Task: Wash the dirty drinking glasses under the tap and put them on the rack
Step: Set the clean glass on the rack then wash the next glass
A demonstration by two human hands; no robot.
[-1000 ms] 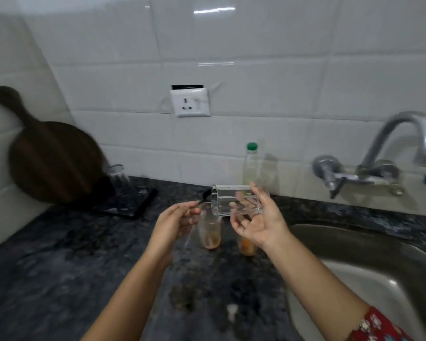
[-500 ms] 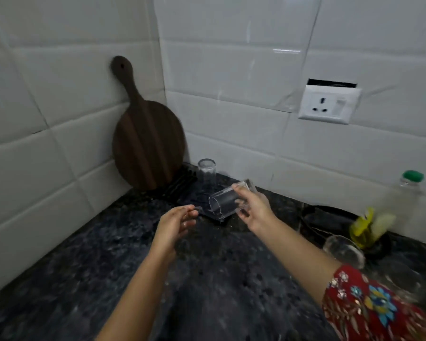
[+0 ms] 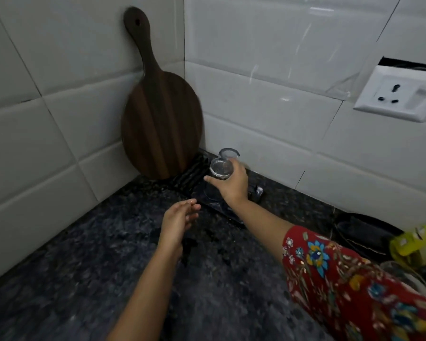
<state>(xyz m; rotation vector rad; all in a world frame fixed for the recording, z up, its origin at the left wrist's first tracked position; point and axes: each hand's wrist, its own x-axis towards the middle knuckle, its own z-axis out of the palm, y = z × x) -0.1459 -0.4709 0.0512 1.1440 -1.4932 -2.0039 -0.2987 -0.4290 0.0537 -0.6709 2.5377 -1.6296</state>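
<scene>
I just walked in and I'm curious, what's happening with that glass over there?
A person is putting a washed glass away. The right hand grips the glass over the black rack in the corner of the counter, right beside a second glass that stands there. The left hand is open and holds nothing. A wooden board leans on the wall behind the rack.

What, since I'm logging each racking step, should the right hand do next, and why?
Probably lower the glass onto the rack and let go: the right hand grips it over the rack, beside another glass already standing there.
</scene>
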